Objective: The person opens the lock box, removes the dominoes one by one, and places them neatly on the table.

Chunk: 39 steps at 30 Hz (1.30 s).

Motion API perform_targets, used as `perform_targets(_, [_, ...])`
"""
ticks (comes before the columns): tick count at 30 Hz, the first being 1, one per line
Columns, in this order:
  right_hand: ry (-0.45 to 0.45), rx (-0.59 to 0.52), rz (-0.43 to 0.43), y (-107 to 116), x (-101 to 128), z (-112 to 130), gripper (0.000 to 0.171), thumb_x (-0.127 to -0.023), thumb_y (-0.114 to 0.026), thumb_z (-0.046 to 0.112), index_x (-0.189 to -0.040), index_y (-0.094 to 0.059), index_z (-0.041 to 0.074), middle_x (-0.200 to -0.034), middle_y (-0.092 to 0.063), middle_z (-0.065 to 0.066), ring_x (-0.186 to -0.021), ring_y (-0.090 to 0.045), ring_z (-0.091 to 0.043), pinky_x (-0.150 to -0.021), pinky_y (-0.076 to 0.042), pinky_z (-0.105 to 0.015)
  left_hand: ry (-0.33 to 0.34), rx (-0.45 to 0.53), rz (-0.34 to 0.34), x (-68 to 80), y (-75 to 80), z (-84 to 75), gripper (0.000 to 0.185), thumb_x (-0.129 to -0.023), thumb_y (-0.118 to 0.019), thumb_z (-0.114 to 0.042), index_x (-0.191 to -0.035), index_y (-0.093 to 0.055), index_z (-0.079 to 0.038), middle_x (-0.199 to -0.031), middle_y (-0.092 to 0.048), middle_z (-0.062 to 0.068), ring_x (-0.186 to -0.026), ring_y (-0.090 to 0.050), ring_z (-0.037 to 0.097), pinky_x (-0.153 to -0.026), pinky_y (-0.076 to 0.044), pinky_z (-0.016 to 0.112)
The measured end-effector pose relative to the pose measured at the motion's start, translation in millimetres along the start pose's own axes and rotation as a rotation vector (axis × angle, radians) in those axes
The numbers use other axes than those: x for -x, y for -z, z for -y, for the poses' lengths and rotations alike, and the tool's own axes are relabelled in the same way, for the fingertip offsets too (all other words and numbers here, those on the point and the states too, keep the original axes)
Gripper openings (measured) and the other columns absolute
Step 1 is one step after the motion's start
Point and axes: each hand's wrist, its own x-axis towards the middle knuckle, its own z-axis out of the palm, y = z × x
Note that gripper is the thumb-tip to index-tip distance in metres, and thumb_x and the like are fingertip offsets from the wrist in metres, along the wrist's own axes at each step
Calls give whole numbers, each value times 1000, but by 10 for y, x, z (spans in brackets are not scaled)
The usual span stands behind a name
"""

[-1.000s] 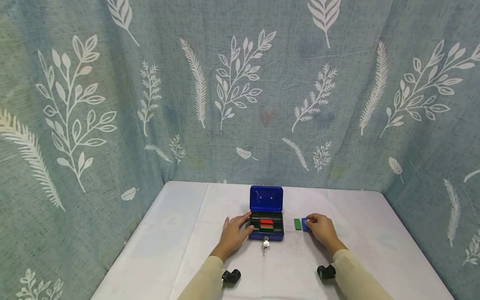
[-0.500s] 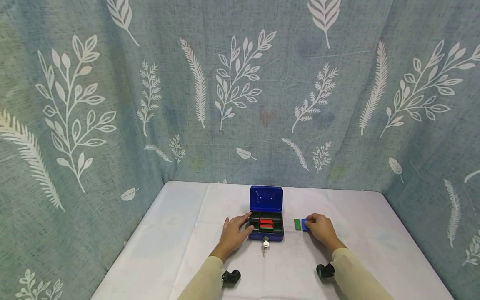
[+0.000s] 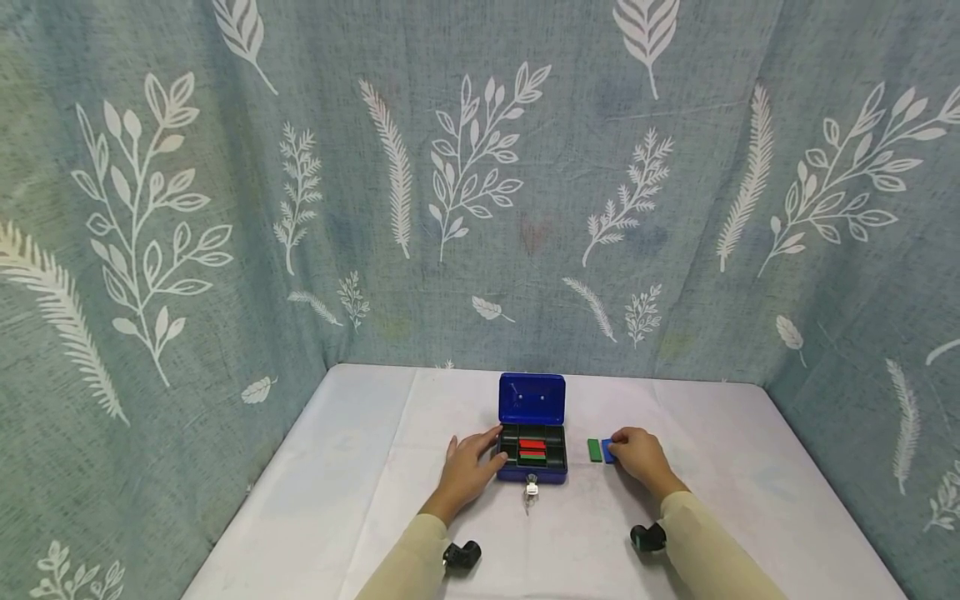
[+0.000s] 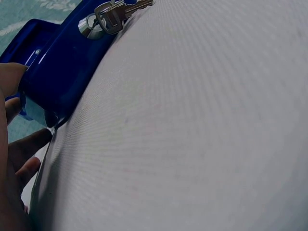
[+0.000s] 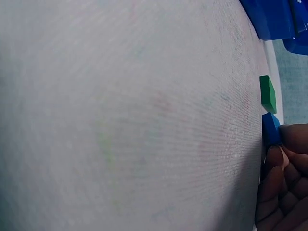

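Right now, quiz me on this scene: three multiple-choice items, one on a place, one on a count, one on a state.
1. Where does the green block on the table lie?
A. between the cash box and the blue block
B. left of the cash box
C. on the lid

2. How many loose blocks lie on the table outside the cash box?
A. none
B. two
C. five

3. How is the lid of the cash box?
A. shut and locked
B. raised, standing open
C. taken off, lying flat on the table

Answers:
1. A: the head view shows it right of the box, with the blue block beside it under the right hand.
2. B: one green and one blue; the red and green ones lie inside the box.
3. B: the lid stands up behind the tray, while the left hand touches the box's left side.
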Motion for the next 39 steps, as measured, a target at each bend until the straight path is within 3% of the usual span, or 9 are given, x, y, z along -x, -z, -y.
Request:
perform_targets(16, [13,42,-3,5,13,1,21,-89,-64,12,-103,-69,-3,-93,-68,-11,-84,-61,-25,-80,-50,-47,-23,8,-19,6,-6,3,53,-92,-59,-45,-139,-56,-23,-123,-66,-2,-123,-52,25,-110,-14,64])
perform_targets(23, [90,90,-37,-6,25,-12,29,-87,-61,11,-114,-70,3,-97,-69,-13,-86,-63,-27,-79,-51,-50,-20,3,-19,4,-2,-4,53,-92,-60,-44,-140,-55,-23,-123,-66,-3,-123,-52,24,-110,-14,64])
perform_targets(33, [47,93,-9,-13,5,-1,24,-89,-60,11,-109,-70,1,-97,-68,-14,-84,-61,-26,-80,-51,-48,-30,5,-20,5,13,-13,53,-92,-60,-43,-139,-56,-21,-123,-66,-2,-122,-53,26,-109,-15,65])
perform_targets(39, [98,118,-14,-23,1,-8,21,-92,-62,11,-110,-71,5,-102,-68,-14,-92,-63,-28,-83,-50,-50,-9,-2,-5,9,26,-28,53,-92,-60,-44,-140,-54,-23,-125,-65,-3,-125,-51,24,-111,-13,63])
